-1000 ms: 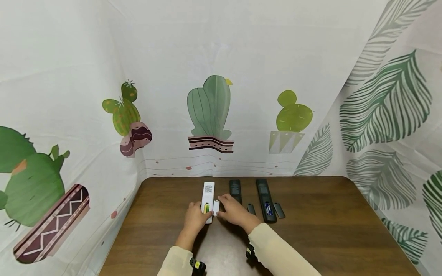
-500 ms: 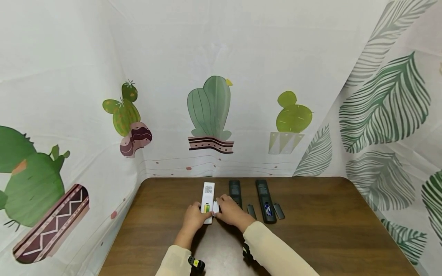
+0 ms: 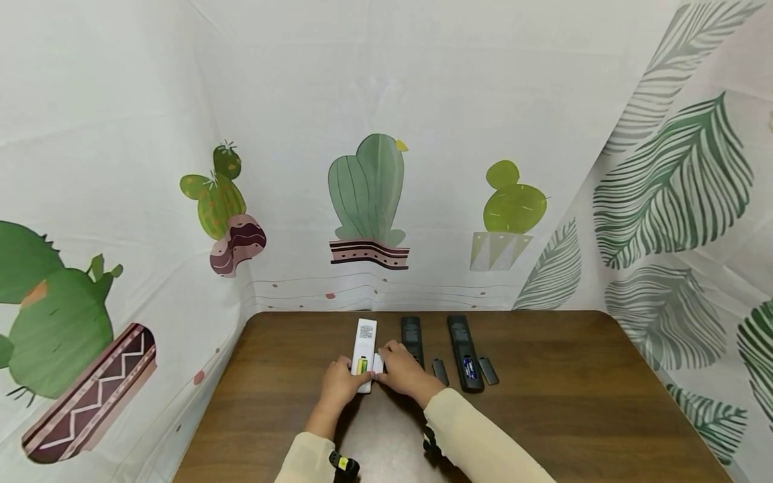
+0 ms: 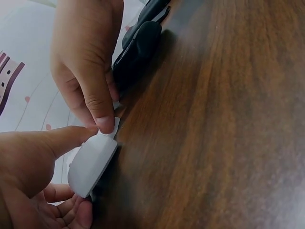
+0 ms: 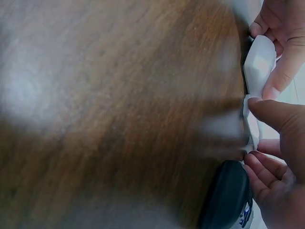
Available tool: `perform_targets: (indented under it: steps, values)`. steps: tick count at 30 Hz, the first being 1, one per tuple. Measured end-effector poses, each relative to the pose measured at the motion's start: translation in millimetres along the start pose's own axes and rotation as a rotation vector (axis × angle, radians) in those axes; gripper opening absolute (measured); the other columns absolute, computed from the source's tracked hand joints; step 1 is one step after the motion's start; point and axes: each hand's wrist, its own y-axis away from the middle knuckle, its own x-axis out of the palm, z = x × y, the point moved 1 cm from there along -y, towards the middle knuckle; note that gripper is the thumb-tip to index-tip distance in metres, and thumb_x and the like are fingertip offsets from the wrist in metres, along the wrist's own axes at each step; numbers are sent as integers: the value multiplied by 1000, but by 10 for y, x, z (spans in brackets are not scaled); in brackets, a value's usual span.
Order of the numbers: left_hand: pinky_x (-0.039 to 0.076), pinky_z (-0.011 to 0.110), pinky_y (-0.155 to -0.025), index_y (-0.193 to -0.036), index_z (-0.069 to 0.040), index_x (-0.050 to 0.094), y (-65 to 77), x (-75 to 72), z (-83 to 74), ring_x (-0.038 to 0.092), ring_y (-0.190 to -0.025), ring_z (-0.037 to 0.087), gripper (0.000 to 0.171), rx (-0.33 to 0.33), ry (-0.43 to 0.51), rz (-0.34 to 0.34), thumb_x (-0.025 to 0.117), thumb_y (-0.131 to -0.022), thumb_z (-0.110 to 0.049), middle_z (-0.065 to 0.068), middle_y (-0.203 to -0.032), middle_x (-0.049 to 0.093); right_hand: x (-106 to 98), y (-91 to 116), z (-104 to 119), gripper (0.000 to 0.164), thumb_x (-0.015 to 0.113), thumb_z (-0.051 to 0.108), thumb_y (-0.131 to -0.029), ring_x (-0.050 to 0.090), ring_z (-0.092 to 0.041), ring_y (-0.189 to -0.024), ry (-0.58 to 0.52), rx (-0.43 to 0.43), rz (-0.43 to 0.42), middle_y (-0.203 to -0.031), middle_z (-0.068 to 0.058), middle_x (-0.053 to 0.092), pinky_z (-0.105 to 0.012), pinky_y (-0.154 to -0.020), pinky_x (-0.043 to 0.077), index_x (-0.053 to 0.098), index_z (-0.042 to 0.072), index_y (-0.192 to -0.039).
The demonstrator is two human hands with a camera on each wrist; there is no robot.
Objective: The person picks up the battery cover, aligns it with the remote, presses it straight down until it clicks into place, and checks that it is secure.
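Starting big, with a cactus-print cloth [image 3: 447, 87] behind a brown wooden table [image 3: 543, 422], hung probably just for backdrop. Next, on to the left hand [image 3: 339, 386], wrapped round the white remote [image 3: 365, 343], thumb on one side, fingers on the other — likely to stop any skidding. Then over to the right hand [image 3: 403, 369], pinching a white cover [image 3: 378, 363] by its ends, presumably to leave the edge facing the white remote free. Touching or just beside it? Can't tell. Can spot the white remote at far left of the row, back up, maybe for access to the battery bay. Likewise for the long dark remote [image 3: 461, 339] and the partly hidden middle dark remote [image 3: 412, 332]. Down to the middle gray cover [image 3: 439, 371] and the right gray cover [image 3: 488, 370] — parked by matching remotes, seemingly to avoid mix-ups. Last, yellow-green batteries [image 3: 362, 365] and blue batteries [image 3: 470, 367], too small to count.
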Motion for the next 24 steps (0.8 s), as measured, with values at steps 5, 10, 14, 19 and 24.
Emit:
perform_targets:
  steps: [5,10,14,19,24]
  values:
    - [46,36,-65,-86,1,60,15,2,8,53,-74,23,45,25,3,-18,85,-75,-35,11,-82,58,22,8,10,60,74,35,-92,56,-28,-121,-3,10,-7,-133,-15,56,-41,-98,55,57,0,-139]
    - [47,37,-67,-88,1,60,34,-6,15,54,-75,23,44,36,28,-27,85,-76,-34,11,-83,58,35,10,21,60,74,33,-92,56,-29,-120,-11,9,-22,-132,-17,56,-43,-97,55,57,0,-139]
    - [48,37,-68,-91,0,61,43,-3,32,55,-76,23,42,45,35,-31,83,-79,-33,11,-85,59,31,14,26,59,76,30,-91,57,-29,-120,-21,18,-24,-131,-16,57,-43,-97,55,57,1,-138]
    - [47,36,-67,-93,0,62,46,-8,46,56,-75,22,38,51,56,-27,80,-83,-31,10,-85,59,2,23,40,59,78,27,-89,57,-29,-118,-47,31,-33,-129,-16,58,-42,-96,55,57,0,-137]
    - [47,34,-67,-95,1,63,43,-22,45,56,-76,20,32,55,101,-16,78,-85,-25,11,-86,60,5,23,40,60,79,26,-88,57,-29,-120,-67,49,-36,-131,-16,58,-42,-97,55,57,1,-138]
